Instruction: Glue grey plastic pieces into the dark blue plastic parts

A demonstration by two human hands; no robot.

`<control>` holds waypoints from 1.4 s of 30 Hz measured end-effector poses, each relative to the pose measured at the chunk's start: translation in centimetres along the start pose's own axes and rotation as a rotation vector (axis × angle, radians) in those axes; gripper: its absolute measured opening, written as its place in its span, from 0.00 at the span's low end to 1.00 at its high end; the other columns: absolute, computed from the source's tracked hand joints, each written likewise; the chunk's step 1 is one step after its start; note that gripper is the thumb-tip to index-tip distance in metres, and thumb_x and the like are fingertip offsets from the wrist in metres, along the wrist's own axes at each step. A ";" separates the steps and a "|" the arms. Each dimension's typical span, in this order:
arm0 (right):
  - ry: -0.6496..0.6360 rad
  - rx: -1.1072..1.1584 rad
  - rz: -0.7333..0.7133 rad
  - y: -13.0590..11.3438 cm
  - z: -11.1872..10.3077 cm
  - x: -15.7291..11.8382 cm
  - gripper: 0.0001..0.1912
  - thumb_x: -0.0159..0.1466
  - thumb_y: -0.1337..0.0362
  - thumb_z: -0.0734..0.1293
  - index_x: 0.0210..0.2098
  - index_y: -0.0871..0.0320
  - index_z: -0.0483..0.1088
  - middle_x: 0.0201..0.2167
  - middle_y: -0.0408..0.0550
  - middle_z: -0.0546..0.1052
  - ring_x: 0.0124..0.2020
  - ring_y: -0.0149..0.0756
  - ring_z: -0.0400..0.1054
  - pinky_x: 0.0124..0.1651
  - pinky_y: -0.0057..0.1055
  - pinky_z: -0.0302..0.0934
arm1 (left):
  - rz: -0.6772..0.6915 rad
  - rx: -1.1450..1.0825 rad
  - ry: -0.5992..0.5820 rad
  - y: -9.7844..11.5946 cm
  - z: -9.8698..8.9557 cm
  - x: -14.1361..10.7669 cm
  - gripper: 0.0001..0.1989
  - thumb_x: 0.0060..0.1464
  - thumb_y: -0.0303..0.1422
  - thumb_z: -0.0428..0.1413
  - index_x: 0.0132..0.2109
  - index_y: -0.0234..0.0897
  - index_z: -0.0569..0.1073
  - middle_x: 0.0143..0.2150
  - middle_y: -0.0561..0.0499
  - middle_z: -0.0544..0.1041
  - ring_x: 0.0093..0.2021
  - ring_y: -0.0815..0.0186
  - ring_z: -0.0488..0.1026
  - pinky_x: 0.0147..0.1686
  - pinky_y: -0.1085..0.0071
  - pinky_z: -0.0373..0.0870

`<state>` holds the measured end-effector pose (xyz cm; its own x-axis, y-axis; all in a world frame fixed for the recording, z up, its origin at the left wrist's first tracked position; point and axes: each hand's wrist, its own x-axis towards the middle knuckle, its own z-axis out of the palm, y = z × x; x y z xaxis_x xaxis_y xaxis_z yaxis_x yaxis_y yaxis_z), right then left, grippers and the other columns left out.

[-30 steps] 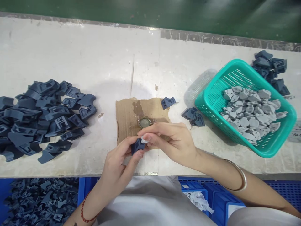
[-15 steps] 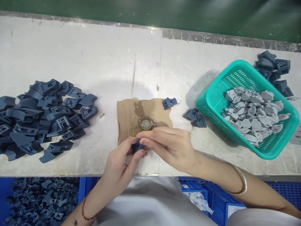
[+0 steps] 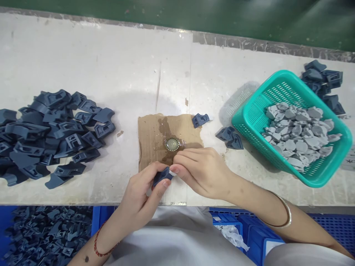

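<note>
Just in front of the cardboard's near edge, my left hand (image 3: 140, 195) is closed round a dark blue-grey plastic part (image 3: 161, 177), gripping it between thumb and fingers. My right hand (image 3: 203, 173) pinches a small white piece (image 3: 172, 173) against the part's right end; most of that piece is hidden by the fingertips. Beyond the hands lies a piece of brown cardboard (image 3: 148, 138) with wet stains. On it sits a small round cap (image 3: 172, 144) holding clear liquid. One similar blue-grey part (image 3: 200, 120) rests at the cardboard's upper right corner.
A heap of blue-grey parts (image 3: 58, 129) covers the table's left side. Two more parts (image 3: 230, 137) lie beside a green basket (image 3: 283, 75) of light grey pieces (image 3: 301, 129). Another pile (image 3: 323, 79) is behind the basket. Blue bins (image 3: 253, 236) stand below the table edge.
My right hand has shifted slightly right and its fingers have curled in. The white piece now shows between its fingertips and the part, which has tilted in my left hand.
</note>
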<state>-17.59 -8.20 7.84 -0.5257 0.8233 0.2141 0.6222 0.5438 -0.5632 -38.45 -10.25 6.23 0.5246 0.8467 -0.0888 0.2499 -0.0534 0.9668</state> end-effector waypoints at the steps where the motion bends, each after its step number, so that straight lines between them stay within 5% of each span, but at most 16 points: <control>1: 0.004 -0.008 0.003 -0.1 0.1 0.0 0.28 0.80 0.61 0.49 0.26 0.57 0.67 0.19 0.40 0.70 0.22 0.29 0.61 0.28 0.30 0.53 | -0.005 -0.001 0.001 0.0 0.0 0.0 0.05 0.71 0.31 0.50 0.49 0.40 0.71 0.33 0.57 0.71 0.30 0.73 0.68 0.32 0.78 0.65; 14: -0.058 0.059 0.075 -0.9 0.8 -0.1 0.28 0.80 0.59 0.48 0.27 0.57 0.65 0.19 0.40 0.69 0.21 0.29 0.61 0.27 0.32 0.49 | -0.024 -0.041 0.007 0.2 -0.2 0.1 0.07 0.70 0.33 0.51 0.44 0.37 0.72 0.28 0.57 0.69 0.26 0.72 0.65 0.27 0.76 0.64; 25: -0.027 0.041 -0.024 -0.5 -0.2 -0.3 0.27 0.80 0.60 0.50 0.27 0.57 0.66 0.20 0.41 0.69 0.22 0.29 0.60 0.28 0.31 0.50 | 0.046 -0.002 0.046 -0.1 0.0 -0.3 0.05 0.67 0.33 0.55 0.43 0.37 0.74 0.28 0.53 0.74 0.27 0.69 0.71 0.27 0.75 0.67; 30: 0.071 0.094 0.085 0.6 -2.3 -0.5 0.23 0.79 0.60 0.53 0.27 0.56 0.65 0.20 0.40 0.67 0.21 0.29 0.58 0.28 0.32 0.51 | 0.044 -0.230 0.043 -0.6 0.4 -0.5 0.14 0.69 0.36 0.54 0.57 0.38 0.74 0.37 0.48 0.80 0.29 0.69 0.74 0.27 0.75 0.71; 35: 0.433 -0.290 0.347 2.3 -3.4 -0.7 0.24 0.78 0.60 0.55 0.27 0.55 0.68 0.22 0.47 0.69 0.28 0.38 0.62 0.34 0.38 0.51 | 0.033 -0.205 0.051 -0.2 0.4 -0.3 0.13 0.69 0.32 0.53 0.56 0.35 0.76 0.37 0.46 0.83 0.29 0.69 0.77 0.30 0.75 0.76; 39: 0.382 -0.626 0.395 3.5 -3.0 -0.6 0.24 0.77 0.58 0.58 0.27 0.56 0.72 0.28 0.53 0.74 0.34 0.43 0.63 0.36 0.39 0.53 | 0.084 -0.085 0.095 0.1 0.4 -0.4 0.09 0.67 0.27 0.53 0.48 0.36 0.78 0.34 0.49 0.83 0.29 0.70 0.77 0.30 0.77 0.76; 42: 0.375 -0.647 0.414 3.7 -2.7 -0.6 0.22 0.76 0.56 0.60 0.29 0.57 0.73 0.32 0.55 0.75 0.37 0.46 0.64 0.39 0.41 0.56 | 0.141 -0.033 0.121 0.0 0.4 -0.6 0.09 0.66 0.25 0.53 0.46 0.36 0.78 0.33 0.50 0.82 0.29 0.70 0.78 0.30 0.77 0.75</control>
<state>-13.35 -6.26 7.80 -0.0269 0.9136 0.4058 0.9906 0.0788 -0.1117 -38.39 -10.97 6.18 0.4502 0.8897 0.0761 0.1524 -0.1606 0.9752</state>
